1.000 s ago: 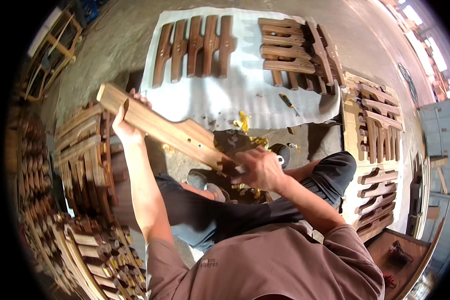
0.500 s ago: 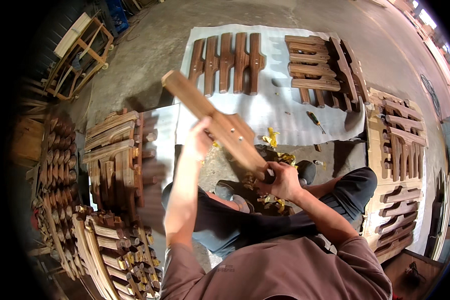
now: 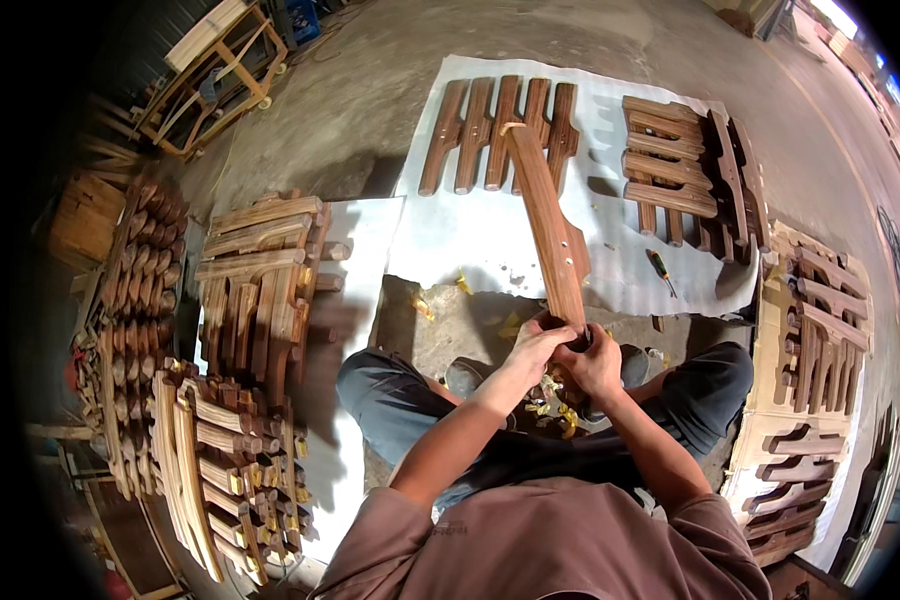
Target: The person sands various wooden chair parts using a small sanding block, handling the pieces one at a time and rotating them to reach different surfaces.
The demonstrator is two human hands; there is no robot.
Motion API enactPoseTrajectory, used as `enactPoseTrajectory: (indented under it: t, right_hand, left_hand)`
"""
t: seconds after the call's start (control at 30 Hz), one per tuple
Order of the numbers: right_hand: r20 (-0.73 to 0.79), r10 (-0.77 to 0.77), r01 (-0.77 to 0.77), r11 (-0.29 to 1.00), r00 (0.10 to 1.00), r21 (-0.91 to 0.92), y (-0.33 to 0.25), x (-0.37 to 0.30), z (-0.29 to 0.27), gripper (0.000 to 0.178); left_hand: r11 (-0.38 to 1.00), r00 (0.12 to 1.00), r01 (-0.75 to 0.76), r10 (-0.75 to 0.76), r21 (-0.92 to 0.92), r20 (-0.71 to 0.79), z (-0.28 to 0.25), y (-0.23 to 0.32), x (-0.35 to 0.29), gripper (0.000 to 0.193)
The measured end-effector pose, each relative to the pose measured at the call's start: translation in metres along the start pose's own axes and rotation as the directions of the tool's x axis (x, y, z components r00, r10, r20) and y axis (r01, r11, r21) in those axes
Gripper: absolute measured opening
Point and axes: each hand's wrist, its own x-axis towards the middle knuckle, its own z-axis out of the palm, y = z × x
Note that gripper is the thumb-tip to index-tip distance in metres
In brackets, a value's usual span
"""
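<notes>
A long brown shaped wooden piece (image 3: 550, 225), with a bulge on one side and two small holes, slants up and away from me. Both my hands grip its near end. My left hand (image 3: 540, 348) closes round the left of that end, and my right hand (image 3: 597, 363) is wrapped at the right; the fingers partly hide the tip. Beyond, the upper end overlaps a row of similar wooden pieces (image 3: 475, 135) lying on a white sheet (image 3: 425, 235). Crumpled yellow strips (image 3: 568, 422) lie on the floor between my feet, below my hands.
A screwdriver (image 3: 661, 270) lies on the sheet, near stacked wooden pieces (image 3: 670, 160) at the far right. More stacks stand at left (image 3: 260, 240) and lower left (image 3: 220, 450). Pieces rest on cardboard (image 3: 755, 400) at right. A wooden cart (image 3: 210, 85) stands far left.
My left hand has moved from the middle of the wooden piece down to its near end, beside my right hand. The piece now points more steeply away, and the view has shifted.
</notes>
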Motion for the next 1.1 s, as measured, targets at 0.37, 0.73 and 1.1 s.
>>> enactPoseTrajectory:
  t: [0.37,0.73,1.1]
  right_hand:
    - [0.202,-0.412,0.426,0.904,0.889,-0.030,-0.002,0.086,-0.061,0.016]
    - [0.191,-0.480,0.497,0.866,0.856,-0.049,-0.028,0.125,-0.086,0.017]
    - [0.266,-0.415,0.479,0.839,0.870,-0.258,-0.032,0.135,-0.102,0.022]
  left_hand:
    - [0.950,0.966,-0.215,0.242,-0.225,0.097,-0.062,0.033,0.047,0.052]
    - [0.927,0.964,-0.192,0.116,-0.321,-0.241,-0.086,0.084,0.192,0.041]
    - [0.904,0.941,-0.277,0.188,-0.324,-0.280,-0.095,0.114,0.299,0.025]
